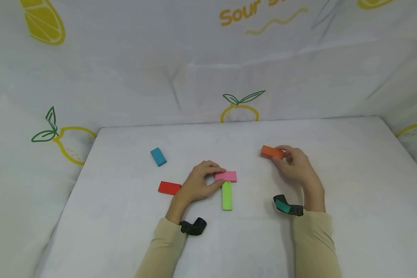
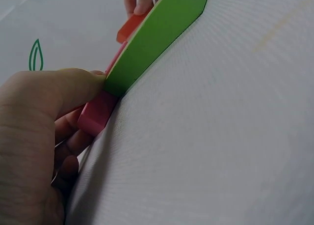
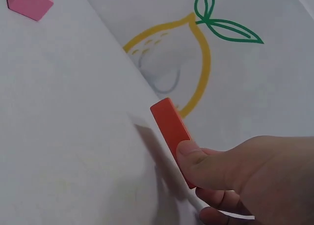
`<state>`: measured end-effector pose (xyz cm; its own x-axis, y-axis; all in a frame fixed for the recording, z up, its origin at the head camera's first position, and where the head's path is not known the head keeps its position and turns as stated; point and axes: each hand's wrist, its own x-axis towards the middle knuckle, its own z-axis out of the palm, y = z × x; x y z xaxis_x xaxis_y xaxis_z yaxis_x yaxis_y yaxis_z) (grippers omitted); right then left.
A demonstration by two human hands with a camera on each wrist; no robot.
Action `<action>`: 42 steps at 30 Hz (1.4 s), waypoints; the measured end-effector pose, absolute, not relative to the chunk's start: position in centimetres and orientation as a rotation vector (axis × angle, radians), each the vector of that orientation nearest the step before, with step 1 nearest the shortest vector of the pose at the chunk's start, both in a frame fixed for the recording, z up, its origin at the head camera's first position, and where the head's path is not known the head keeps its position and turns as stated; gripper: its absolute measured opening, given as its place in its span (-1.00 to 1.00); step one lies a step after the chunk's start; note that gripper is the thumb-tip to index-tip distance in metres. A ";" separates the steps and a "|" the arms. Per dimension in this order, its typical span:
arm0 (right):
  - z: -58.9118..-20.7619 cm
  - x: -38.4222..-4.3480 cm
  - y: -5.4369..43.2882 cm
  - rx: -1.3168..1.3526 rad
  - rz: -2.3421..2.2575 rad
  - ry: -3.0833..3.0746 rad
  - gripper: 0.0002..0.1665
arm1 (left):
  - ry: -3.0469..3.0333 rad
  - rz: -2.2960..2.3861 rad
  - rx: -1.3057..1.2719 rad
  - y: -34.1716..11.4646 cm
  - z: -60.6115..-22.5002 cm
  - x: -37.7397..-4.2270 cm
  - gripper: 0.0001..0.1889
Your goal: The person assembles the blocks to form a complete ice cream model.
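The orange block (image 1: 272, 151) was in the right hand (image 1: 295, 166), clamped between thumb and fingers near one end, its other end jutting free; its shadow fell apart from it in the right wrist view, so it seemed to be held clear of the bench (image 1: 246, 247). It looked light and stiff, probably painted wood, smooth enough to twist a little under a loose pinch but unlikely to break; the long sides, close to one end, seemed the surest place to take hold. The pink block (image 1: 231, 177) probably handled alike. It lay on the bench with its left end pinched by the thumb and fingers of the left hand (image 1: 201, 179). The green block (image 1: 227, 197) ran from its near side towards the person, the two making a T, so a careless push on either could have skewed both. Left of these lay the red block (image 1: 169, 187), partly behind the left hand, and farther off the blue block (image 1: 158, 156). The bench was white, flat and matt, likely to give some grip. Behind it rose a pale, slightly creased cloth (image 1: 125, 85) printed with lemons (image 1: 239, 114) and lettering.
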<state>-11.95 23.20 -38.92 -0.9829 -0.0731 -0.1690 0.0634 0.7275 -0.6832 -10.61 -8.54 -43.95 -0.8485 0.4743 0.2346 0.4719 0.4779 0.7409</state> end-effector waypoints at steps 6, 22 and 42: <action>-38.6 -12.1 21.5 -0.037 -1.087 2.719 -0.44 | 2.696 1.350 0.859 -8.6 -43.9 -10.6 -0.71; -38.6 -12.2 18.3 -0.089 -0.990 2.720 -0.50 | 2.692 1.340 0.840 -8.5 -43.8 -10.6 -0.70; -38.6 -12.2 17.1 -0.151 -0.933 2.656 -0.56 | 2.684 1.316 0.801 -8.4 -43.7 -10.6 -0.69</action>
